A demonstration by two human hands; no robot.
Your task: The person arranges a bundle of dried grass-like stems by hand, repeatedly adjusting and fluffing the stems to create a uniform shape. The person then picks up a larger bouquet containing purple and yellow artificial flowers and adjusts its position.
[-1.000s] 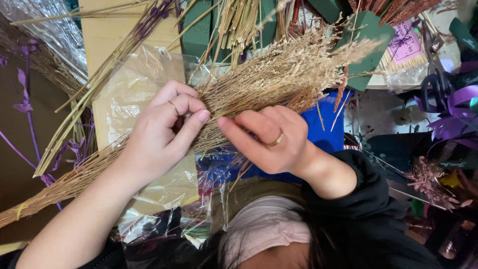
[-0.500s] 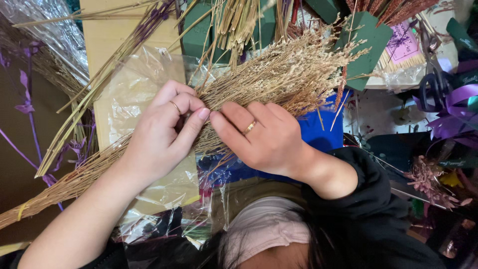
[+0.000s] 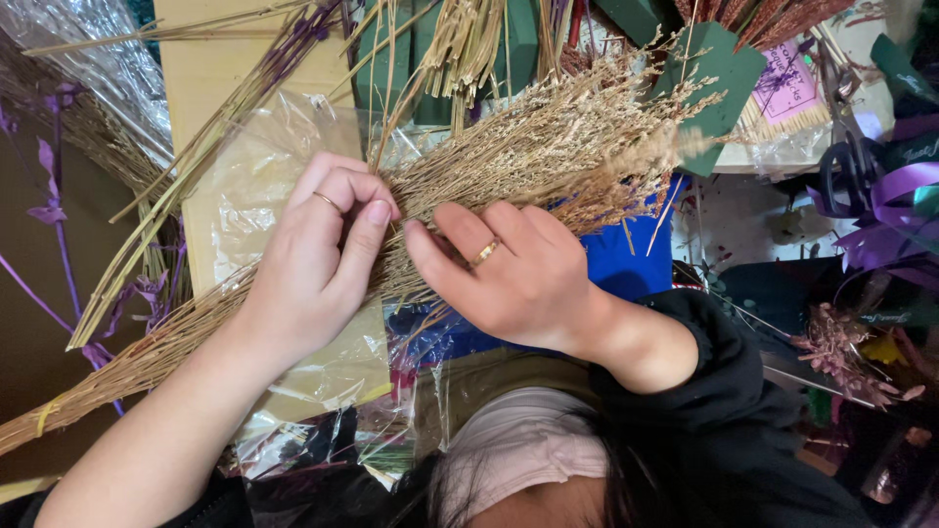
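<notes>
Across the dried tan grass bundle, my right hand is now lying palm-down, fingers spread. My left hand is still pinching its stems, so sorting is continuing.

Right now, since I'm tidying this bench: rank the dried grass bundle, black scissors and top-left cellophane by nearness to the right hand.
1. dried grass bundle, touching, under the right hand.
2. black scissors, far right.
3. crinkled cellophane, top-left corner.
</notes>
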